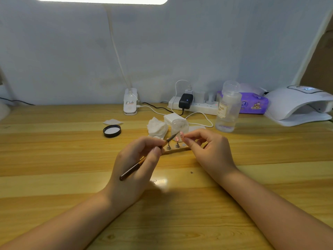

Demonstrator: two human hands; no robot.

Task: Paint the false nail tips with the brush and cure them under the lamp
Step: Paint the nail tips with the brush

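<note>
My left hand [137, 165] grips a dark nail brush [134, 167], whose tip points up and right toward a pink false nail tip [181, 134]. My right hand [207, 150] pinches that tip between thumb and forefinger. Another pink nail tip [177, 138] stands on a small metal holder [177, 145] on a wooden strip [175, 151]; a second metal holder [168, 146] stands beside it. The white curing lamp [299, 105] sits at the far right of the wooden desk [72, 159].
A small clear jar [179, 126] stands just behind the nails, with crumpled tissue [157, 129] and a black lid [111, 131] to its left. A pump bottle [228, 109], a purple wipes pack [252, 103], a power strip [194, 104] and a clip lamp base [130, 102] line the back.
</note>
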